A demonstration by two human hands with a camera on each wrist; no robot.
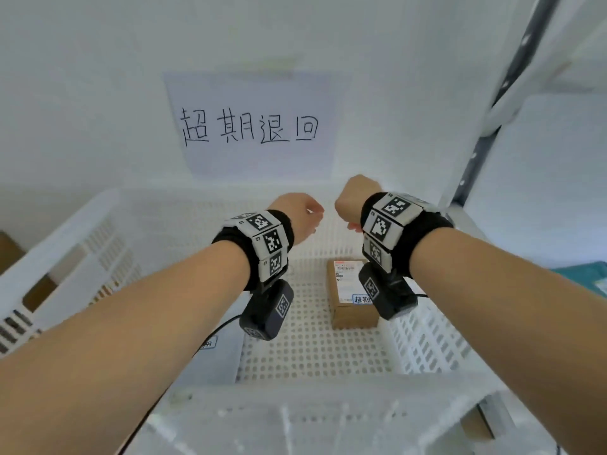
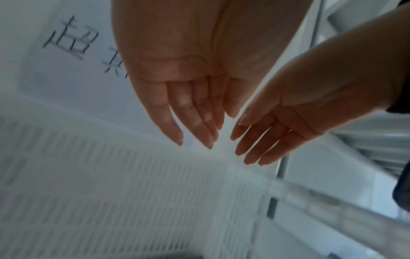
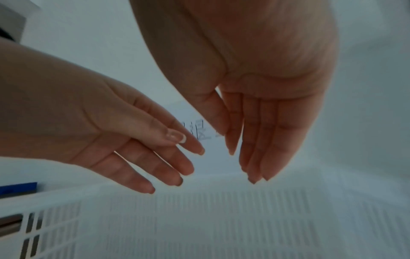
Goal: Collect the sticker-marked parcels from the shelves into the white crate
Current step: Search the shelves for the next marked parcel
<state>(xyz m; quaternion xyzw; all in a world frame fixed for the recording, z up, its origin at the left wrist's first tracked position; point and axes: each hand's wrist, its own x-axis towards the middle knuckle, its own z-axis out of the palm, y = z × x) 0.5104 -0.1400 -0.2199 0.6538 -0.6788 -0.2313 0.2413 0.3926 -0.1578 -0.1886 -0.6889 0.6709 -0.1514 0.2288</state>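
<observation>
The white crate [image 1: 69, 238] stands below me against the wall. On its perforated floor lies a brown cardboard parcel [image 1: 351, 307] with a shipping label and a blue-edged sticker. A grey parcel [image 1: 220, 356] with a similar sticker lies at the crate's near left, partly hidden by my left forearm. My left hand [image 1: 303, 216] and right hand [image 1: 354, 200] hang side by side over the far part of the crate. In the wrist views the left hand [image 2: 199, 113] and right hand [image 3: 255, 140] show straight, loose fingers pointing down and hold nothing.
A paper sign [image 1: 253, 126] with handwritten characters is stuck on the wall behind the crate. A dark shelf upright [image 1: 486, 133] rises at the right, with a teal parcel [image 1: 588, 277] beside it. Brown cardboard [image 1: 10, 251] shows left of the crate.
</observation>
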